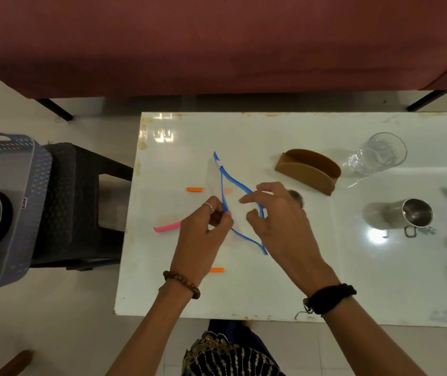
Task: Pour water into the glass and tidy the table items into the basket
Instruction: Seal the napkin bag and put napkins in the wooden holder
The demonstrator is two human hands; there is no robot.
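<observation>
White glossy table (284, 289) with rust-stained edges, pale tile floor, maroon sofa (217, 42) behind. Clear zip bag (233, 202) with blue seal held open over the table: left hand (203, 234) pinches one seal edge, right hand (276, 215) hooks the other, index extended. Glass (377, 153) far right, steel mug (415, 215) near it, brown holder (309, 172) between bag and glass. Grey-blue basket (13, 207) sits on a dark stool (81, 202) left of the table
</observation>
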